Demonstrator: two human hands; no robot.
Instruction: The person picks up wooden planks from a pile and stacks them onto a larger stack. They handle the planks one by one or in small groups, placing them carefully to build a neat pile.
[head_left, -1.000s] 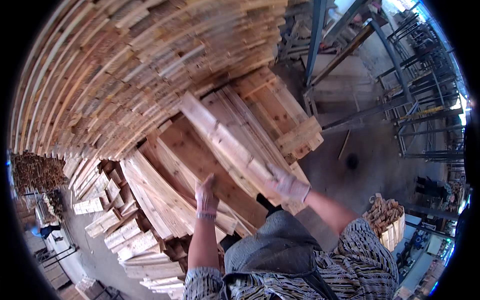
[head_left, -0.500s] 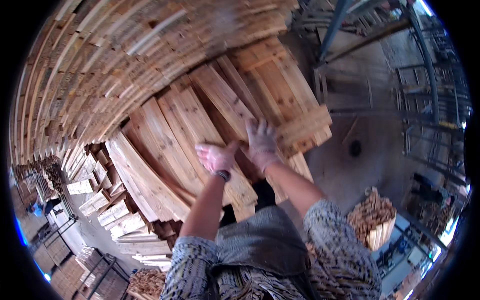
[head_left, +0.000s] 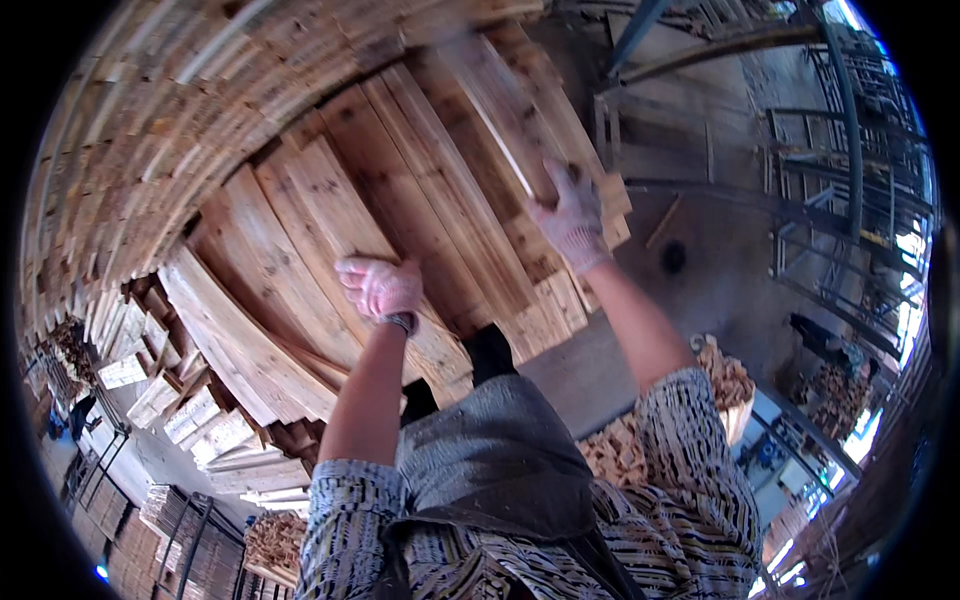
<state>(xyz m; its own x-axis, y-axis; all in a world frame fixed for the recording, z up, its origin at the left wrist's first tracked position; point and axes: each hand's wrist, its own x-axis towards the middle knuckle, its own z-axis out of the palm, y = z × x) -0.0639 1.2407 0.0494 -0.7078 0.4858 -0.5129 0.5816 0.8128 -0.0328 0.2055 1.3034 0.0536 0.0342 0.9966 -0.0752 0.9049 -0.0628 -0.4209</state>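
Head view: my right hand (head_left: pixel 572 215) is clamped on the near end of a pale board (head_left: pixel 498 105) at the right of the pile, its far end blurred. My left hand (head_left: pixel 380 288), fingers curled, is at a knotty board (head_left: pixel 345 205); whether it grips, I cannot tell. Planks (head_left: pixel 455 190) between them lie side by side, already placed, I judge; the pale board isn't yet released. How much remains, I can't tell.

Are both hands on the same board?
No, the right hand holds the end of one board, while the left hand is at another board farther left.
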